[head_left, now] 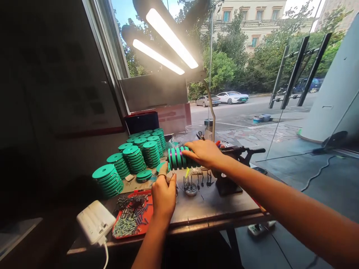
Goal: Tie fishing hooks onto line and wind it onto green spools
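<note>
A row of green spools (176, 158), with purple-dark bands between their rims, sits side by side on a horizontal shaft above the table. My right hand (206, 152) wraps over the row from above and behind, hiding its right end. Just below the row's left end is my left hand (164, 190), its fingers curled and its index finger raised towards the nearest rim. Whatever lies between those fingers is hidden. Behind the raised finger shows a green disc (160, 167). To the right, a dark hand-cranked device (228, 183) stands on the table.
Stacks of green spools (134, 158) fill the table's back left. A red tray (147, 216) holds small metal pieces near a white power adapter (95, 221). Under the row lies a small round dish (190, 188) beside upright pins. A lit lamp (174, 41) hangs overhead.
</note>
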The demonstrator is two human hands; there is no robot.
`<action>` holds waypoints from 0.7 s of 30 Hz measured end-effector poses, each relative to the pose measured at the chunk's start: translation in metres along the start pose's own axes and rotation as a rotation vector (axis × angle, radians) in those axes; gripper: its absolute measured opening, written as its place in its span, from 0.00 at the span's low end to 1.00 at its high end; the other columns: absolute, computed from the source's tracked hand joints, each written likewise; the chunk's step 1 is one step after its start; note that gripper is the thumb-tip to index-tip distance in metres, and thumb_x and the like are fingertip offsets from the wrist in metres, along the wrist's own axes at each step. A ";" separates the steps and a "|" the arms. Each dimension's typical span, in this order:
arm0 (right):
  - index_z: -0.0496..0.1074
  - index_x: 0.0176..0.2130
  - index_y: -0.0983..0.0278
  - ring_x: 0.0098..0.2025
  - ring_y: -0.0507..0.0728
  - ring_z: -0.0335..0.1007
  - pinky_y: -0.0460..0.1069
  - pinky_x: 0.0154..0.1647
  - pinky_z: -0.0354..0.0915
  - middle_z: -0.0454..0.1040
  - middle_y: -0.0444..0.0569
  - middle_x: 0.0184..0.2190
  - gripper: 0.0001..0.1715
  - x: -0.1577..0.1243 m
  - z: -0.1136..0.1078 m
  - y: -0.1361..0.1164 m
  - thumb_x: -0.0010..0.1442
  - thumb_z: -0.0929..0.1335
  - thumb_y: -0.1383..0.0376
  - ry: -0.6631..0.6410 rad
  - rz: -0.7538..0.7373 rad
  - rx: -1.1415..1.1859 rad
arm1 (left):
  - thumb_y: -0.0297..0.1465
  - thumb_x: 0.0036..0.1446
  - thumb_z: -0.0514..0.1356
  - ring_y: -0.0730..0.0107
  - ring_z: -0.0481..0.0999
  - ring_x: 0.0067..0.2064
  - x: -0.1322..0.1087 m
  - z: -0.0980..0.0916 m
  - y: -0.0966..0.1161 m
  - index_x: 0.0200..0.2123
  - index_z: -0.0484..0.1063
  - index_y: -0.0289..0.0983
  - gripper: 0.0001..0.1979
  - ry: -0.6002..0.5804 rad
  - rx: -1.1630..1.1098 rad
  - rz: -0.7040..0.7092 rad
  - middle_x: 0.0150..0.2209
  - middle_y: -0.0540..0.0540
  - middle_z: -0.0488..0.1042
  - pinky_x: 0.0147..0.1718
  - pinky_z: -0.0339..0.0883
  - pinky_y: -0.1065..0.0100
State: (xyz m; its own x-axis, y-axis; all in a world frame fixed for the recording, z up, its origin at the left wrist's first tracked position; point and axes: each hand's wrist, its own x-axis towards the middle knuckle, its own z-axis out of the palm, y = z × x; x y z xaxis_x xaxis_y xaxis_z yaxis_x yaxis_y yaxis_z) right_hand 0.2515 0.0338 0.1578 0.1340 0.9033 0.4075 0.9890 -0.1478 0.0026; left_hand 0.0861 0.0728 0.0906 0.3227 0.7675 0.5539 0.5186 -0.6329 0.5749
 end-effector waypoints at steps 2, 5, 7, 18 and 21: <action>0.70 0.45 0.62 0.40 0.63 0.70 0.53 0.38 0.61 0.75 0.55 0.39 0.31 0.010 0.002 0.008 0.61 0.51 0.47 -0.080 0.004 0.013 | 0.34 0.56 0.51 0.60 0.74 0.27 -0.010 0.001 0.006 0.54 0.62 0.31 0.23 0.052 0.056 0.050 0.22 0.44 0.75 0.28 0.64 0.65; 0.71 0.43 0.59 0.41 0.62 0.71 0.51 0.36 0.61 0.75 0.52 0.40 0.34 0.017 -0.001 0.017 0.60 0.49 0.45 -0.176 -0.002 0.047 | 0.30 0.57 0.49 0.61 0.75 0.27 -0.027 0.011 0.024 0.55 0.61 0.34 0.22 -0.172 0.161 0.258 0.25 0.42 0.76 0.28 0.64 0.66; 0.71 0.43 0.59 0.42 0.62 0.70 0.50 0.37 0.60 0.74 0.52 0.41 0.35 0.020 -0.003 0.020 0.60 0.48 0.44 -0.217 -0.006 0.068 | 0.26 0.55 0.50 0.61 0.76 0.29 -0.033 0.022 0.040 0.56 0.60 0.39 0.24 -0.415 0.266 0.368 0.26 0.43 0.77 0.28 0.65 0.67; 0.74 0.34 0.68 0.35 0.60 0.70 0.48 0.32 0.59 0.75 0.57 0.34 0.42 0.035 -0.006 0.026 0.59 0.47 0.43 -0.364 -0.035 0.164 | 0.23 0.57 0.48 0.62 0.77 0.37 -0.015 0.062 0.083 0.44 0.71 0.40 0.16 -0.699 0.456 0.346 0.33 0.39 0.77 0.32 0.67 0.66; 0.73 0.32 0.68 0.35 0.60 0.69 0.47 0.33 0.59 0.74 0.56 0.33 0.41 0.038 -0.007 0.027 0.59 0.47 0.44 -0.386 -0.031 0.175 | 0.24 0.58 0.48 0.62 0.77 0.37 -0.016 0.061 0.083 0.43 0.71 0.40 0.15 -0.705 0.466 0.332 0.34 0.39 0.77 0.32 0.67 0.67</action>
State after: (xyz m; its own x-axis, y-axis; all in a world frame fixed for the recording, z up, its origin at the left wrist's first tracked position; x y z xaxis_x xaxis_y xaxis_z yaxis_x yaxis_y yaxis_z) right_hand 0.2827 0.0618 0.1796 0.0851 0.9957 0.0378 0.9841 -0.0780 -0.1593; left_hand 0.1726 0.0146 0.0927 0.8428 0.5345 0.0627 0.5310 -0.8449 0.0651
